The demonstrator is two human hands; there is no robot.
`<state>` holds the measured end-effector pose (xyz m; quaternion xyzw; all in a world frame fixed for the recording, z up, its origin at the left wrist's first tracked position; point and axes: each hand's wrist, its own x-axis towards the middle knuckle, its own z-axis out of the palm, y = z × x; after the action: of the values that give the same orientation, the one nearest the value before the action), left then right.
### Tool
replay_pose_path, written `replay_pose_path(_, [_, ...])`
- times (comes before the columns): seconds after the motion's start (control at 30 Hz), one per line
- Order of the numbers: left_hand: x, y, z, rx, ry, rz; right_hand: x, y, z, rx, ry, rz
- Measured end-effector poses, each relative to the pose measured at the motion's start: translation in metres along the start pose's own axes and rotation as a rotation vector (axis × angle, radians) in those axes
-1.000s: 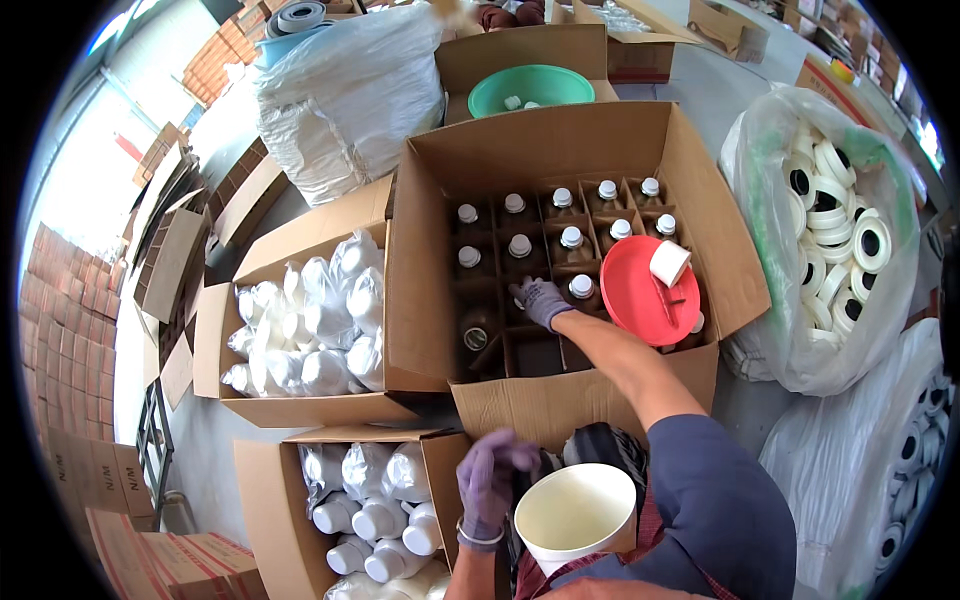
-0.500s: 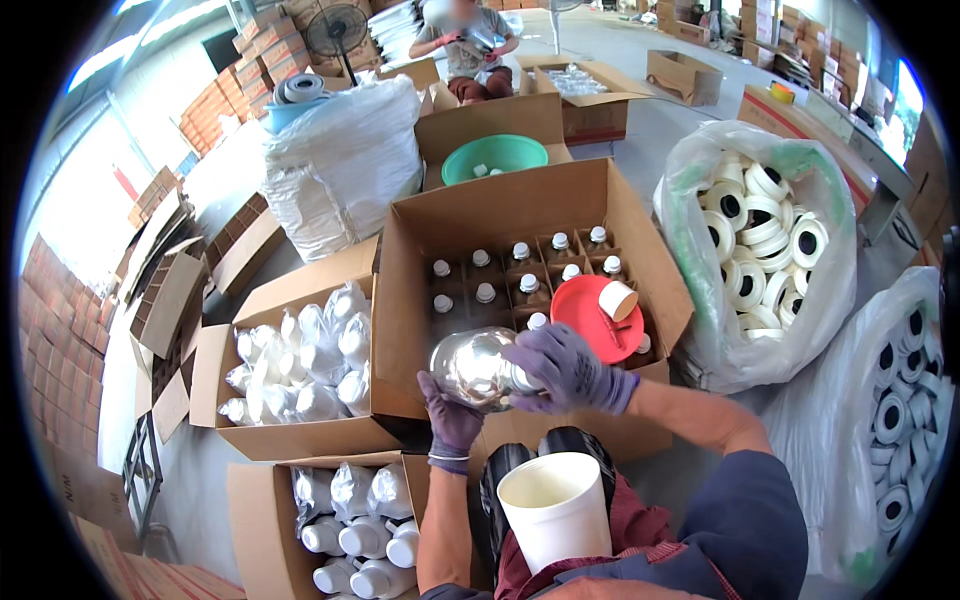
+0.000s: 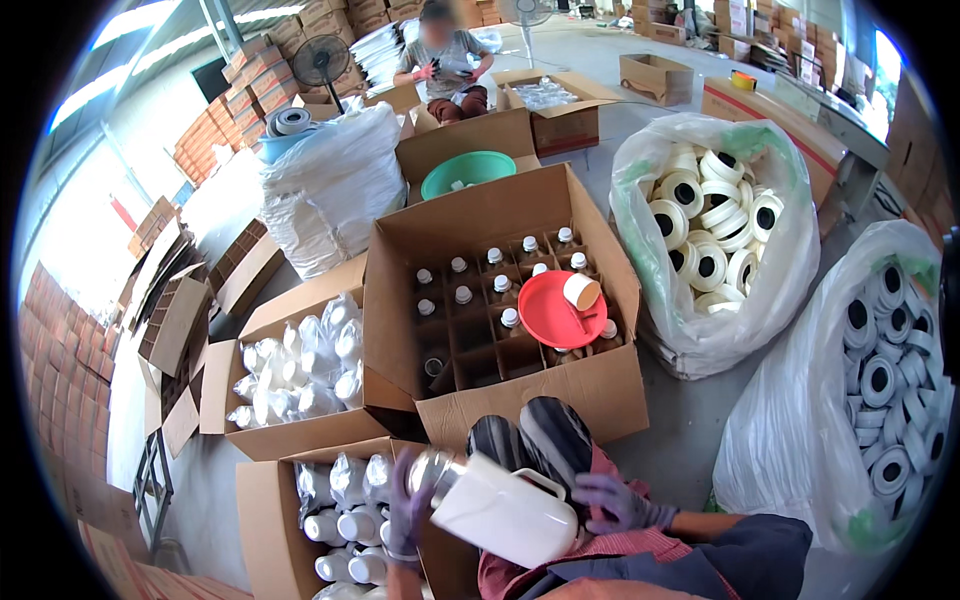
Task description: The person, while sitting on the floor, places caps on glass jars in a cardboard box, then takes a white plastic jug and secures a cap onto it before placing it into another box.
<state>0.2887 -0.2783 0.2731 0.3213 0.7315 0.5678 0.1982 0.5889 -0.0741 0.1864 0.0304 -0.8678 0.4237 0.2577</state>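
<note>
A white jug [image 3: 510,515] with a side handle lies tilted across my lap. From its left end sticks out a shiny silver glass flask [image 3: 440,470], the rest of it hidden inside the jug. My left hand [image 3: 408,505], in a purple glove, holds the exposed end of the flask. To the right of the jug, beside its handle, my right hand [image 3: 622,502] wears the same kind of glove. Its fingers are stretched out and it holds nothing.
Ahead stands a divided carton [image 3: 540,395] of capped bottles, with a red dish [image 3: 545,300] on top. Cartons of wrapped white parts [image 3: 300,360] and white jugs [image 3: 360,525] stand left. Bags of cream rings [image 3: 705,220] and grey rings [image 3: 880,380] stand right. Another person sits far ahead.
The silver flask has moved from above the carton to my lap and partly into the jug. The jug has tipped from upright to lying. My right hand has let go of the flask.
</note>
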Motion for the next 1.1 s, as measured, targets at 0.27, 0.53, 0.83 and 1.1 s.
replay_pose_path(0.27, [-0.103,-0.056,0.029,-0.330,0.063,-0.219,0.084,-0.022,0.014,0.634,0.059,0.341])
replay_pose_path(0.53, [-0.065,-0.043,0.029,0.108,-0.209,0.005,0.177,-0.037,-0.038,0.466,-0.151,-0.058])
replay_pose_path(0.83, [-0.026,-0.057,0.075,-0.544,-0.204,-0.238,0.222,-0.077,-0.084,0.131,0.019,-0.065])
replay_pose_path(1.1, [0.031,-0.076,0.097,-0.941,-0.163,-0.339,0.254,-0.073,-0.080,-0.024,0.458,-0.076])
